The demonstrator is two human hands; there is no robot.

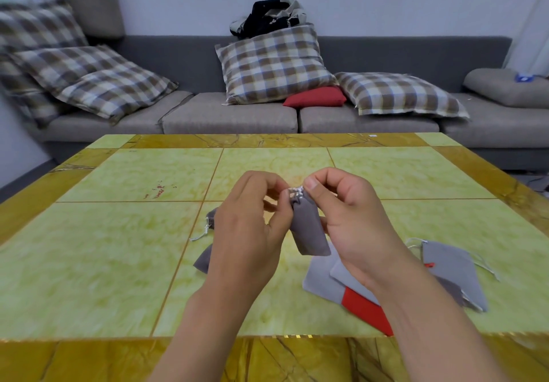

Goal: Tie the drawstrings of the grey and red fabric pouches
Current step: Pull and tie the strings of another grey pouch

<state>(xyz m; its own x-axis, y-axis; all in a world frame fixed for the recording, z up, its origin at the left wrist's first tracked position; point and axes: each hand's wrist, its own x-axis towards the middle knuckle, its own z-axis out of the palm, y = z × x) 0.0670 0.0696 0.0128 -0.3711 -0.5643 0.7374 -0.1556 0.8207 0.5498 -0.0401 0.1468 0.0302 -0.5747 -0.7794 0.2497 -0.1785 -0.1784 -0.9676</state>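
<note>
A grey pouch (310, 230) hangs above the table, its gathered mouth up between my hands. My left hand (252, 218) and my right hand (344, 212) both pinch its white drawstring (297, 191) at the top. To the right on the table lies a pile of flat grey pouches (451, 266) with a red pouch (368, 307) partly under them. Behind my left hand lie two more grey pouches (205, 258), mostly hidden, one with a loose white cord (203, 233).
The yellow-green tiled table (118, 233) has a brown border. Behind it stands a grey sofa (231, 114) with plaid cushions (273, 64), a red cushion (315, 96) and a dark bag (270, 16) on its back.
</note>
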